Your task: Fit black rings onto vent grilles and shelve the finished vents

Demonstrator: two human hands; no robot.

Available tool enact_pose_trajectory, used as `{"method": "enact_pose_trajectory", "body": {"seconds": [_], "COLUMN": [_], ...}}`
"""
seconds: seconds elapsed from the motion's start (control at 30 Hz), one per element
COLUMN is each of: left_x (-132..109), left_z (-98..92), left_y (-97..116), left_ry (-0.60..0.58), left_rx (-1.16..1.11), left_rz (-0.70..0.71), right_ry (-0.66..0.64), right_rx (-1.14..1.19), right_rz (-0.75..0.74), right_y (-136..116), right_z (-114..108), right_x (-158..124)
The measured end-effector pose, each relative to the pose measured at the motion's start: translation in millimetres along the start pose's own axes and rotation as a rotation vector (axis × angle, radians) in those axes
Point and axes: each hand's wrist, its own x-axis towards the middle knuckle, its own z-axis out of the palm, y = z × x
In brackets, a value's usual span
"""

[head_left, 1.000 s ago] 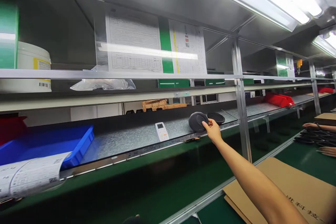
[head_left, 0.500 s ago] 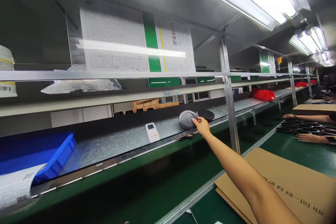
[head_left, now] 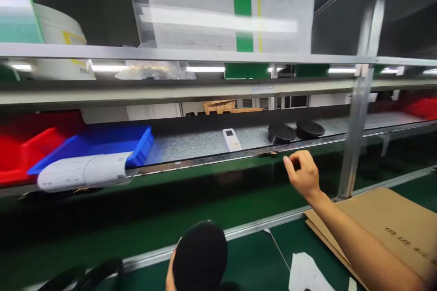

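Observation:
My right hand (head_left: pixel 302 173) hangs in the air below the front lip of the metal shelf (head_left: pixel 191 148), fingers loosely curled and holding nothing. Just above and behind it, two black round discs (head_left: pixel 281 132) (head_left: pixel 309 129) lie side by side on that shelf. At the bottom edge my left hand (head_left: pixel 170 278) shows only as a sliver of skin, gripping a black round part (head_left: pixel 200 254) over the green belt (head_left: pixel 252 263). The view is blurred by motion.
A white remote-like device (head_left: pixel 231 139) lies on the shelf left of the discs. Further left are a blue bin (head_left: pixel 102 144), a red bin (head_left: pixel 20 157) and a rolled paper sheet (head_left: pixel 82 173). Cardboard (head_left: pixel 385 225) and white paper (head_left: pixel 307 273) lie at right. An upright post (head_left: pixel 355 113) stands nearby.
My right hand let go of the disc, now lying flat on the shelf, and drew back down. The view tilted downward, bringing my left hand with a black round part into sight.

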Motion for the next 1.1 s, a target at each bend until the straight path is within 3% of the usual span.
{"method": "enact_pose_trajectory", "body": {"seconds": [0.07, 0.1, 0.17, 0.23, 0.33, 0.53, 0.67, 0.8, 0.93, 1.1], "left_x": [-0.6, 0.4, 4.1, 7.6, 9.7, 7.5, 9.3, 11.2, 8.0, 7.0], "left_z": [-11.3, -15.1, -18.0, -16.2, -10.7, -6.4, -2.5, 3.8, 9.4, 5.4], "left_y": [-7.9, -11.8, -18.3, -22.0, -22.6, -20.8, -22.3, -20.6, -16.0, -18.3], "left_ry": [-0.041, -0.09, -0.18, -0.185, -0.133, -0.18, -0.318, -0.48, -0.484, -0.418], "left_rx": [-0.096, -0.162, -0.276, -0.308, -0.288, -0.302, -0.328, -0.323, -0.358, -0.321], "left_rz": [-0.027, -0.055, -0.121, -0.173, -0.203, -0.207, -0.215, -0.204, -0.337, -0.334], "right_ry": [-0.275, -0.403, -0.514, -0.536, -0.53, -0.485, -0.45, -0.416, -0.391, -0.275], "right_rx": [0.162, 0.233, 0.287, 0.284, 0.27, 0.298, 0.234, 0.33, 0.399, 0.406], "right_rz": [-0.309, -0.583, -0.864, -0.978, -1.036, -0.95, -0.784, -0.626, -0.533, -0.358], "right_y": [-32.9, -48.8, -76.5, -96.2, -110.6, -100.3, -76.1, -66.1, -76.0, -103.9], "right_z": [7.6, 11.3, 18.1, 24.2, 30.0, 32.3, 28.7, 22.9, 17.2, 10.3], "right_x": [-69.6, -101.7, -152.0, -178.2, -181.4, -161.8, -159.9, -170.7, -186.7, -197.4]}}
